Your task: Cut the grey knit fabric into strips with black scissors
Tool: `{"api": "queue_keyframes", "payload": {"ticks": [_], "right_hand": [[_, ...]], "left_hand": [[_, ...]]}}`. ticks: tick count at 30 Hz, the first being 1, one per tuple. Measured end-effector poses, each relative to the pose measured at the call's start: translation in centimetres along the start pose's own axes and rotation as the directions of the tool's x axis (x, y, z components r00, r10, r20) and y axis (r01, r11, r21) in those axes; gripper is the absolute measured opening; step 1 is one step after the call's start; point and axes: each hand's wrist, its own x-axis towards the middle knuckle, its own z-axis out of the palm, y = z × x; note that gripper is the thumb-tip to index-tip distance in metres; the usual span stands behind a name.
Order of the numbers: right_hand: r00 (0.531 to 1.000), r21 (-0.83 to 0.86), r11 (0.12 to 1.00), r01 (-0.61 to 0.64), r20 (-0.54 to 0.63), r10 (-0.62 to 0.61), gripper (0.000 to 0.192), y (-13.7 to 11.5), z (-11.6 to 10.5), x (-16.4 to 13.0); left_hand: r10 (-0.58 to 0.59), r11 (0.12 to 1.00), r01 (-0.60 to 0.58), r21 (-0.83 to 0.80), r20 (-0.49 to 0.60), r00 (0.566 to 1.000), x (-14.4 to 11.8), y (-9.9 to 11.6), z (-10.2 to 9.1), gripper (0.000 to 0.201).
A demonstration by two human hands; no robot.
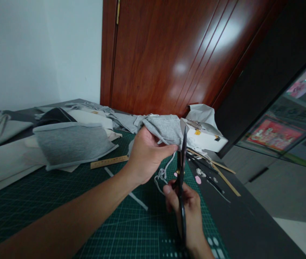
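Observation:
My left hand [149, 153] is closed on a piece of grey fabric [166, 127], with the thumb stretched along its lower edge. In my right hand [186, 205] is a pair of black scissors [181, 172], blades pointing up. The blades stand at the right end of the fabric, close to my left thumb; whether they touch the cloth I cannot tell. Beneath the hands, a tangled grey strip [162, 174] lies on the green cutting mat [131, 230]. Another thin grey strip [138, 201] stretches across the mat under my left forearm.
Folded grey cloth [72, 144] lies over cream fabric [9, 162] on the left. A wooden ruler [109, 162] is beside it. A white box [209, 138] stands at the back right, with wooden sticks [227, 180] and scraps before it. A wooden door [163, 54] rises behind.

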Motion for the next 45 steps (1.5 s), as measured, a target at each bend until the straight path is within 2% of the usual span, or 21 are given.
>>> {"api": "queue_keyframes", "payload": {"ticks": [16, 24, 29, 31, 36, 45], "right_hand": [[0.999, -0.033, 0.999, -0.031, -0.036, 0.030, 0.044, 0.3, 0.0, -0.2], [0.997, -0.031, 0.997, -0.069, -0.046, 0.067, 0.043, 0.8, 0.1, -0.3], [0.998, -0.069, 0.997, -0.025, -0.067, 0.021, 0.041, 1.0, 0.0, -0.4], [0.998, -0.073, 0.997, -0.031, -0.065, 0.026, 0.041, 1.1, 0.0, -0.5], [0.996, -0.064, 0.996, -0.067, -0.056, 0.064, 0.043, 1.0, 0.1, -0.7], [0.999, 0.020, 0.998, -0.055, 0.000, 0.055, 0.040, 1.2, -0.2, -1.1]], "left_hand": [[-0.039, 0.997, 0.037, -0.063, -0.032, 0.999, 0.1, 0.1, 0.1, 0.047], [-0.078, 0.983, 0.073, -0.171, -0.023, 0.997, -0.1, 0.3, 0.1, 0.047], [-0.139, 0.959, 0.125, -0.253, -0.039, 0.990, -0.1, 0.7, 0.3, 0.031], [-0.130, 0.962, 0.111, -0.250, -0.058, 0.990, 0.0, 0.7, 0.3, 0.027], [-0.103, 0.971, 0.077, -0.225, -0.104, 0.989, 0.1, 0.4, 0.3, 0.039], [-0.064, 0.983, 0.056, -0.176, -0.043, 0.997, 0.0, 0.6, 0.0, 0.044]]}}
